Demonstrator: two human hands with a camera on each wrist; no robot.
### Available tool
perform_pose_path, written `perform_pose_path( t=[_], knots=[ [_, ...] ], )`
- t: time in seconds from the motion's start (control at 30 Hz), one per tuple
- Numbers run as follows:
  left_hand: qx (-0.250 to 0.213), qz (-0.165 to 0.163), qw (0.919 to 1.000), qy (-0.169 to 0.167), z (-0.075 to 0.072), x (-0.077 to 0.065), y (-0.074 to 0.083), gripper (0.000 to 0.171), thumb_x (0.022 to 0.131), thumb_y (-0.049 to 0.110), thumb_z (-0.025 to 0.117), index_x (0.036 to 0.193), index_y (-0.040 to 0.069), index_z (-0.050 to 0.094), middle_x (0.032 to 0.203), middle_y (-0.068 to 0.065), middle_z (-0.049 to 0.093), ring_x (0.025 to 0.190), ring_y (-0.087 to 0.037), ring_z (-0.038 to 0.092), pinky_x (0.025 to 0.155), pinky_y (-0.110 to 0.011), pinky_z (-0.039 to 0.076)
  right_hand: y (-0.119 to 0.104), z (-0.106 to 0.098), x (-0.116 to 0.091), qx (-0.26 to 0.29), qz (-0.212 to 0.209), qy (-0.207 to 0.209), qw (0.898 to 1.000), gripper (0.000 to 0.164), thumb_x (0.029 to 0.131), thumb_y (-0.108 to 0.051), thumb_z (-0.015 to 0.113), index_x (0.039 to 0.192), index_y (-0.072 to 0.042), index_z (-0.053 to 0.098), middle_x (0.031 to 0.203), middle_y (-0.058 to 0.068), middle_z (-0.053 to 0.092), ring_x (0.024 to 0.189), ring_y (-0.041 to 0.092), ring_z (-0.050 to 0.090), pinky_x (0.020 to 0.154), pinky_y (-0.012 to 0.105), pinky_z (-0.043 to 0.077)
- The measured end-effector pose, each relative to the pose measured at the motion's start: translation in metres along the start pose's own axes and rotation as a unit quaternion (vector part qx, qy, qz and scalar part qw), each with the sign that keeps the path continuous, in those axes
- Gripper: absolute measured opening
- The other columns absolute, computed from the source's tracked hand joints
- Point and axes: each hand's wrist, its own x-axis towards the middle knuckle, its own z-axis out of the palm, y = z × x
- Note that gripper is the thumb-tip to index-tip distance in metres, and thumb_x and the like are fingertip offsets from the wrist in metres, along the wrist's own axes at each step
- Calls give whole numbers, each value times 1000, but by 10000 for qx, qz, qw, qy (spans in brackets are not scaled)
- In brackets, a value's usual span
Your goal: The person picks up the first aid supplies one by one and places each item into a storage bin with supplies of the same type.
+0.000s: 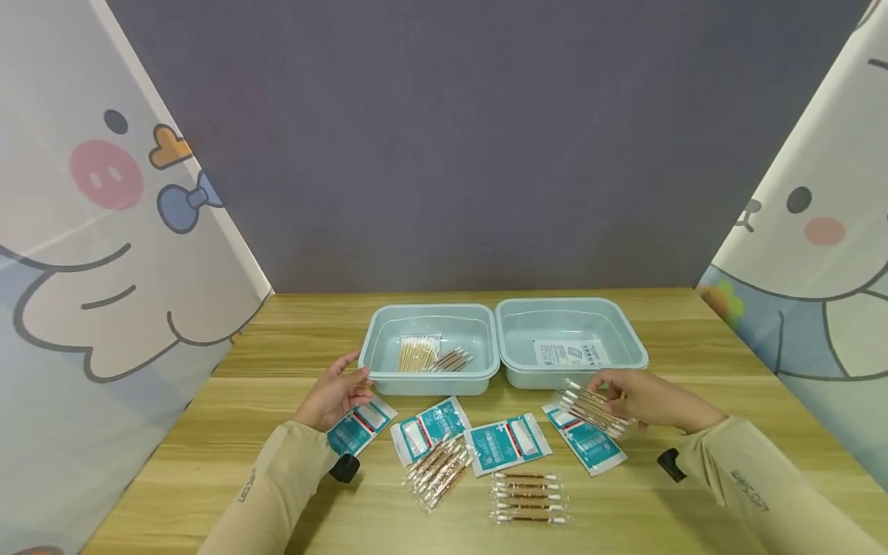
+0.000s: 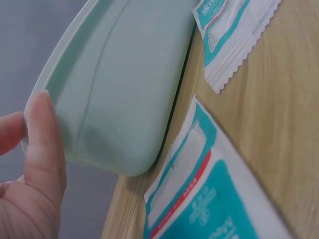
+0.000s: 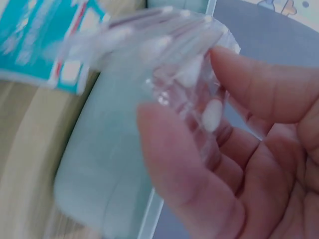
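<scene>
My right hand (image 1: 641, 397) holds a clear strip of brown-stemmed cotton swabs (image 1: 588, 407), just in front of the right light-blue tub (image 1: 555, 379). In the right wrist view the swab strip (image 3: 174, 45) is pinched between fingers and thumb, partly blurred. My left hand (image 1: 334, 393) grips the rim of the left light-blue tub (image 1: 423, 384) at its near left corner; the left wrist view has thumb and finger either side of that rim. Inside the left tub lie a pack of pale-stemmed swabs (image 1: 418, 353) and a pack of brown-stemmed swabs (image 1: 452, 360). A white printed packet (image 1: 570, 352) lies in the right tub.
Teal-and-white packets lie along the table before the tubs: one by my left hand (image 1: 361, 426), two in the middle (image 1: 432, 428) and one under my right hand (image 1: 590, 445). Two more strips of brown-stemmed swabs (image 1: 529, 497) lie nearer me. A grey wall stands behind.
</scene>
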Motion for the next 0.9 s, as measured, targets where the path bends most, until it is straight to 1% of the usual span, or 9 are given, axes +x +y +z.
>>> perform_pose_path(
  t=[0.3,0.4,0.5,0.6,0.63,0.7,0.8,0.9],
  knots=[
    [-37,43,10000,-38,1,0,0,62,103,7,42,152,2,5,76,-4,59,56,-8,61,58,-19,55,-22,10,26,-296,-251,-78,9992,18,92,4,56,107,-4,58,76,-1,51,52,8,45,40,21,42],
    [-26,27,10000,-20,0,-1,0,62,103,7,42,152,2,5,75,-3,59,56,-8,61,58,-19,55,-30,8,32,-372,-296,-90,9988,19,92,5,57,109,-4,59,76,-1,52,51,9,45,40,23,43],
    [-36,26,10000,-36,-2,-1,0,62,103,7,42,152,2,5,75,-3,60,56,-8,61,58,-19,55,-36,4,38,-341,-228,-104,9991,19,92,4,57,110,-3,59,79,0,54,48,9,45,41,24,44],
    [-63,30,9999,-80,-3,0,0,62,103,8,42,152,3,6,76,-3,60,57,-8,62,59,-20,56,-39,-2,46,-41,-88,-198,9998,22,91,6,57,112,-1,59,82,3,56,51,10,46,42,24,45],
    [-77,34,9999,-98,-3,0,0,62,103,7,42,152,3,6,76,-3,60,57,-8,62,60,-20,56,-39,-4,48,131,-35,-254,9996,24,90,6,57,113,0,59,82,5,55,53,11,46,43,23,45],
    [-106,31,9999,-109,-4,0,-1,61,103,7,42,152,3,7,76,-4,60,57,-9,62,59,-20,56,-38,-8,54,461,58,-348,9983,28,89,8,57,116,1,58,84,6,54,59,13,49,46,24,48],
    [-127,29,9998,-153,-4,0,-2,61,103,7,41,152,3,6,75,-3,60,57,-8,61,59,-20,55,-36,-12,64,1018,192,-471,9935,36,86,9,58,122,5,54,85,8,54,69,16,54,52,28,54],
    [-158,50,9997,-156,-3,1,-2,60,103,8,42,152,3,7,75,-3,59,57,-9,61,59,-19,55,-36,-15,75,1533,317,-508,9864,43,85,8,60,126,8,49,86,8,55,72,16,57,57,30,56]
  ],
)
